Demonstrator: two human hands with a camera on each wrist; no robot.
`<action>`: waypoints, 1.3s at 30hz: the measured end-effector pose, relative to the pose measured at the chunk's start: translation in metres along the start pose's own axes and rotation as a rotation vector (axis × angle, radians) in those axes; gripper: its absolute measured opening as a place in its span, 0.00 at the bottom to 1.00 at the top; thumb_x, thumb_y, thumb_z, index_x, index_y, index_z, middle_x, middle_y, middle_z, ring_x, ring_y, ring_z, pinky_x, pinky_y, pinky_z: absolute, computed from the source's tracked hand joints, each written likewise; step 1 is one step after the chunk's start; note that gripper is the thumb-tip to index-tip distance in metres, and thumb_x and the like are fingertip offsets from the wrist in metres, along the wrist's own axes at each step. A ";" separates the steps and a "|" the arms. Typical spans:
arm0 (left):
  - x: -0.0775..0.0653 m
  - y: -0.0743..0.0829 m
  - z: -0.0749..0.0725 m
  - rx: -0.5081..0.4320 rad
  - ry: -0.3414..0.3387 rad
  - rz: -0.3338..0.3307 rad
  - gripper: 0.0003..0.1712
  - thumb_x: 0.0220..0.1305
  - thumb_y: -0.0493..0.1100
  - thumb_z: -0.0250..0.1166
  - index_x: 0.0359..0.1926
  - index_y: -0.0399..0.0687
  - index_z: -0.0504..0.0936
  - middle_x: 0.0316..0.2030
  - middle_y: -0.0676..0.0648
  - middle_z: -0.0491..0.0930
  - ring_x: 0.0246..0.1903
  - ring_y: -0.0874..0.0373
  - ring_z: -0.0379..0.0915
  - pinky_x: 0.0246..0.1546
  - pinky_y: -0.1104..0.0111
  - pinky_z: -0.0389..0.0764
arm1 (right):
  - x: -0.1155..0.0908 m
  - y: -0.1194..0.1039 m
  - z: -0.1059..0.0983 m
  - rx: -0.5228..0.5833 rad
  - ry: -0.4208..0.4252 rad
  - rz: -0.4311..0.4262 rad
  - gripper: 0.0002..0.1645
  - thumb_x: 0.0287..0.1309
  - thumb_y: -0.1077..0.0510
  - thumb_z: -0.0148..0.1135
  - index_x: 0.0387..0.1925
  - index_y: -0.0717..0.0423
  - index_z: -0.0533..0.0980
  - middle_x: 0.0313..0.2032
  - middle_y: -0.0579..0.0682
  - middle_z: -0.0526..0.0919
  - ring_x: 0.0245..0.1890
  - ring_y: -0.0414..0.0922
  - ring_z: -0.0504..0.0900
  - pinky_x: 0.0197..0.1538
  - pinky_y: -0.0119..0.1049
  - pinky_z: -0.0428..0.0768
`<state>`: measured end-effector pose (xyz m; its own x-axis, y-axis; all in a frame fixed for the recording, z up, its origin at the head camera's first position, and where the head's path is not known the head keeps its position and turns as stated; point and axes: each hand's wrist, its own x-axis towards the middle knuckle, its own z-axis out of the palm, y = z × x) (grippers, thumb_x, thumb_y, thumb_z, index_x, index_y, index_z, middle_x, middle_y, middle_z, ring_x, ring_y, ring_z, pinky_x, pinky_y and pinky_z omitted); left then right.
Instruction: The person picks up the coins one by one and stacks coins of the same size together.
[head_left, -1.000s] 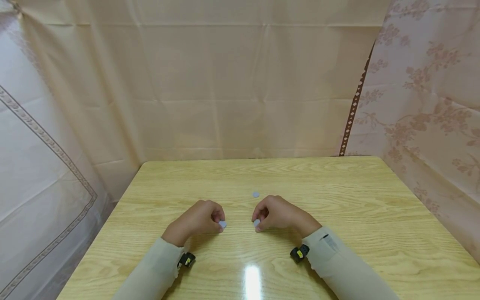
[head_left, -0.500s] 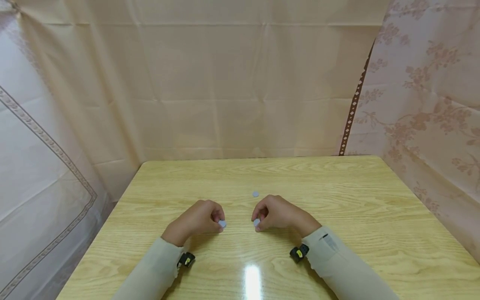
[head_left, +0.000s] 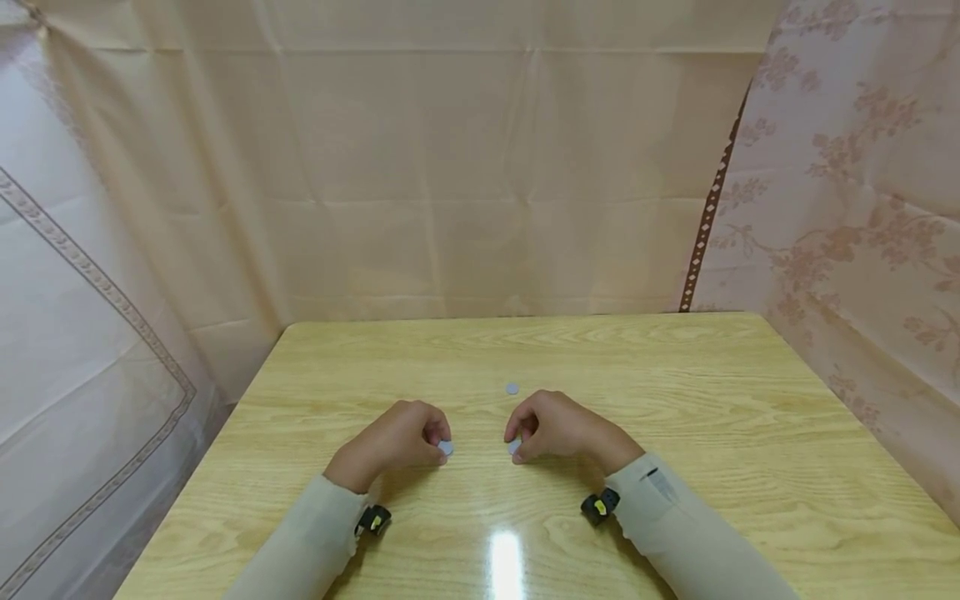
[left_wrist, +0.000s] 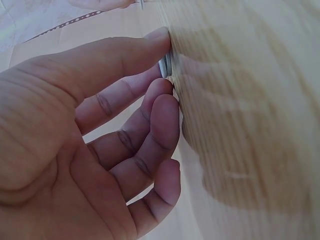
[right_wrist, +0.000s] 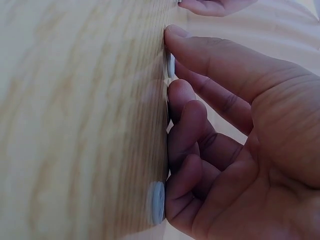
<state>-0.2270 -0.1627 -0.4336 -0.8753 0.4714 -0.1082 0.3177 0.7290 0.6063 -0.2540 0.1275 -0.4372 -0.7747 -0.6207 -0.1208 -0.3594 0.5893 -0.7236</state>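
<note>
My left hand (head_left: pixel 397 435) pinches a small pale grey-blue disc (head_left: pixel 446 447) flat at the tabletop, thumb on the near side and fingers on the far side. Across a short gap, my right hand (head_left: pixel 561 427) grips a similar disc (head_left: pixel 514 447) the same way. In the left wrist view the held disc (left_wrist: pixel 165 66) shows edge-on between thumb and fingertips, low against the wood. A third disc (head_left: pixel 512 389) lies loose behind the right hand's fingers. The right wrist view has this loose disc (right_wrist: pixel 158 202) close beside the curled little finger.
The wooden table (head_left: pixel 480 350) is glossy, with a bright light reflection near its front. A beige curtain (head_left: pixel 480 167) hangs behind it, and patterned cloths hang at both sides. Each wrist wears a small black camera (head_left: pixel 599 507) under a light sleeve.
</note>
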 end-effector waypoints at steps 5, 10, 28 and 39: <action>0.001 -0.001 0.000 0.008 0.001 -0.004 0.09 0.59 0.39 0.78 0.36 0.51 0.85 0.29 0.55 0.80 0.31 0.59 0.74 0.35 0.65 0.78 | 0.000 0.001 -0.001 0.008 -0.010 0.001 0.10 0.52 0.59 0.81 0.36 0.46 0.87 0.25 0.46 0.83 0.25 0.39 0.75 0.31 0.33 0.75; 0.002 -0.001 -0.001 0.005 -0.002 0.001 0.08 0.59 0.39 0.78 0.35 0.51 0.85 0.28 0.55 0.80 0.31 0.59 0.74 0.35 0.66 0.78 | -0.002 0.003 -0.004 0.018 -0.018 0.003 0.10 0.52 0.59 0.81 0.36 0.46 0.87 0.25 0.46 0.83 0.25 0.39 0.74 0.31 0.33 0.74; -0.001 0.002 -0.003 0.022 -0.024 0.045 0.08 0.57 0.37 0.77 0.33 0.50 0.85 0.28 0.55 0.80 0.31 0.59 0.74 0.34 0.66 0.79 | -0.002 0.003 -0.003 0.043 -0.026 -0.004 0.09 0.52 0.61 0.80 0.35 0.48 0.88 0.23 0.47 0.82 0.23 0.38 0.72 0.29 0.30 0.72; -0.002 0.004 -0.003 0.033 -0.021 0.052 0.08 0.57 0.38 0.77 0.32 0.51 0.85 0.28 0.55 0.80 0.31 0.59 0.74 0.34 0.66 0.78 | -0.003 0.001 -0.003 0.043 -0.016 0.007 0.08 0.52 0.62 0.80 0.34 0.48 0.88 0.24 0.47 0.82 0.24 0.40 0.73 0.30 0.33 0.72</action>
<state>-0.2253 -0.1623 -0.4291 -0.8495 0.5192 -0.0939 0.3748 0.7190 0.5854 -0.2538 0.1316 -0.4358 -0.7683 -0.6253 -0.1367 -0.3311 0.5710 -0.7512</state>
